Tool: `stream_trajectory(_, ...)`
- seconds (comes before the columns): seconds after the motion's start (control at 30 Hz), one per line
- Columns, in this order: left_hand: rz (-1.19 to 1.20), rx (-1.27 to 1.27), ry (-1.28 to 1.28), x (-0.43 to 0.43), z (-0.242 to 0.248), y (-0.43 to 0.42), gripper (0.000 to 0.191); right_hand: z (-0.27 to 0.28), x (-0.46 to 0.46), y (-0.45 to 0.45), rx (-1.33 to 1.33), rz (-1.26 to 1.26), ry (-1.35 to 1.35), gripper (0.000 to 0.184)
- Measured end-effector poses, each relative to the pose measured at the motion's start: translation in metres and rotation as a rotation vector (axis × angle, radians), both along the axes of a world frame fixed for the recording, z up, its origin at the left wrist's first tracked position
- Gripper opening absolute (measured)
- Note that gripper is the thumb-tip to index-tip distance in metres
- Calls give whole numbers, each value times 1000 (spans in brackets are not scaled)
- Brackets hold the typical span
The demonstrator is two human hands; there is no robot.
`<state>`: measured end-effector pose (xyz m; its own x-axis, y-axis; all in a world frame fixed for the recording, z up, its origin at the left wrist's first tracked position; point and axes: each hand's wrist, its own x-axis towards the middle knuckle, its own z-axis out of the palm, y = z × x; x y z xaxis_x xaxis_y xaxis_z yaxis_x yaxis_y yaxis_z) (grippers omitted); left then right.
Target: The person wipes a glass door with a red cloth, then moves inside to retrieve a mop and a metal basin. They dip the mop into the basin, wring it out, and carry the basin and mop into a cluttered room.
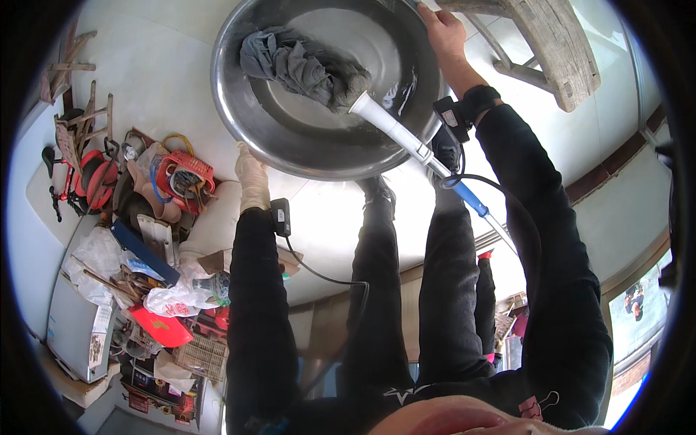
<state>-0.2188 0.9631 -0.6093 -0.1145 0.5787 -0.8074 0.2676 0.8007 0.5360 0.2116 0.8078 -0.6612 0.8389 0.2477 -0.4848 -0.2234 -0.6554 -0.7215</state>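
A large stainless steel basin [228,109] with some water in it is before me. My left hand [253,176], in a pale glove, is at the basin's near left rim, its fingers partly hidden beneath the metal. My right hand [446,35], bare, grips the rim at the far right. Inside the basin lies the wet grey cloth head [299,70] of a mop, bunched and twisted. The mop's white and blue handle [399,133] leans over the right rim and runs down past my right leg.
A worn wooden bench [560,54] stands at the upper right. Along the left are a red plastic basket [190,168] with items in it, plastic bags [98,261], a wicker crate [201,356] and a red balance bike or small bicycle [68,182]. Another person's dark-clad leg [485,304] shows behind.
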Motion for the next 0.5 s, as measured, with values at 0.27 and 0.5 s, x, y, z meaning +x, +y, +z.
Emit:
stream_trajectory(0.27,19,-43,166,-9,-33,7,63,-30,4,-1,43,78,9,41)
stream_trajectory(0.5,-6,-182,118,-31,-41,13,56,32,-78,-183,-435,453,338,71)
